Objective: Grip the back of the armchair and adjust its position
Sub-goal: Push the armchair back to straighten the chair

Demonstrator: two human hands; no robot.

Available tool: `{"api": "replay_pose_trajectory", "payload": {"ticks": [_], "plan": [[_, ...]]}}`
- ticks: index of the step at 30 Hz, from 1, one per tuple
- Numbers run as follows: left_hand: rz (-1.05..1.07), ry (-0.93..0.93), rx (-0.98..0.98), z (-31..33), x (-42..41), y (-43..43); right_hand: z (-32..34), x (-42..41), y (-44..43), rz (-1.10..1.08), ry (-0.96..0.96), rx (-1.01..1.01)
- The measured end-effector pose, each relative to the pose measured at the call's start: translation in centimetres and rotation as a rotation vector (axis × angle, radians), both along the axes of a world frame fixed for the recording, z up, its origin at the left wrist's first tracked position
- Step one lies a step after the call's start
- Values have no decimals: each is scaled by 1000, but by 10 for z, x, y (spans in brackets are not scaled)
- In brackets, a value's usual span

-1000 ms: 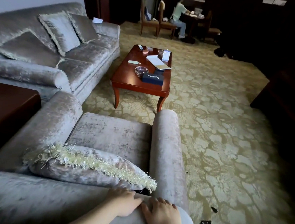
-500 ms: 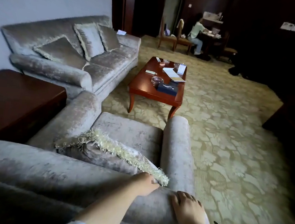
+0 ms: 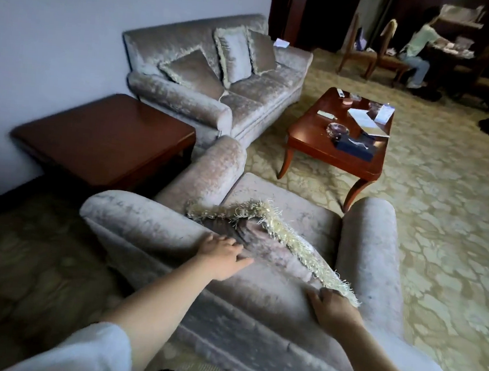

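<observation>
Patterned carpet (image 3: 441, 217); both hands on armchair (image 3: 256, 304) back.

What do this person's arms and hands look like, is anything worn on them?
Both hands are bare: no gloves, rings or watch show on the left hand or the right hand. The forearms are uncovered. A loose, pale bluish-white sleeve covers the left upper arm; a similar pale sleeve edge shows on the right.

A pale wall (image 3: 58, 36) is seen at the left, with a velvet sofa (image 3: 245, 96) set against it. A dark side table (image 3: 102, 137) stands beside the sofa. A patterned carpet (image 3: 441, 217) covers the floor, and a coffee table (image 3: 315, 141) rests on it. Chairs (image 3: 364, 53) are placed in the dim far corner.
</observation>
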State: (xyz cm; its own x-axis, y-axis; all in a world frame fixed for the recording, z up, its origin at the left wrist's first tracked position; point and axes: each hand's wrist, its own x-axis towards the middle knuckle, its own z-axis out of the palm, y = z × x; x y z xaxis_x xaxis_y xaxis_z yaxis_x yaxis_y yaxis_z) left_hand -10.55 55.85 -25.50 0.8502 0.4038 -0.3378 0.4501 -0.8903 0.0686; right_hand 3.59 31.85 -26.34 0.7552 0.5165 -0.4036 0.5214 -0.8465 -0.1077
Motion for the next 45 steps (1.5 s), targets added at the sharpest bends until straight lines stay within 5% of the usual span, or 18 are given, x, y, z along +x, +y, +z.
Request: {"api": "replay_pose_trajectory", "payload": {"ticks": [14, 21, 32, 35, 41, 45], "plan": [[68, -37, 12, 6, -139, 227, 5, -152, 314, 55, 39, 60], [-63, -101, 67, -2, -154, 253, 3, -157, 342, -36, 33, 29], [70, 149, -169, -18, -105, 293, -17, -133, 414, 136, 413, 62], [77, 176, -187, -19, -91, 304, -26, -118, 425, -14, 504, 174], [93, -126, 18, -6, -84, 331, -11, -101, 435, 73, 385, 179], [88, -88, -16, -6, -95, 323, -16, -110, 415, 58, 285, 220]]}}
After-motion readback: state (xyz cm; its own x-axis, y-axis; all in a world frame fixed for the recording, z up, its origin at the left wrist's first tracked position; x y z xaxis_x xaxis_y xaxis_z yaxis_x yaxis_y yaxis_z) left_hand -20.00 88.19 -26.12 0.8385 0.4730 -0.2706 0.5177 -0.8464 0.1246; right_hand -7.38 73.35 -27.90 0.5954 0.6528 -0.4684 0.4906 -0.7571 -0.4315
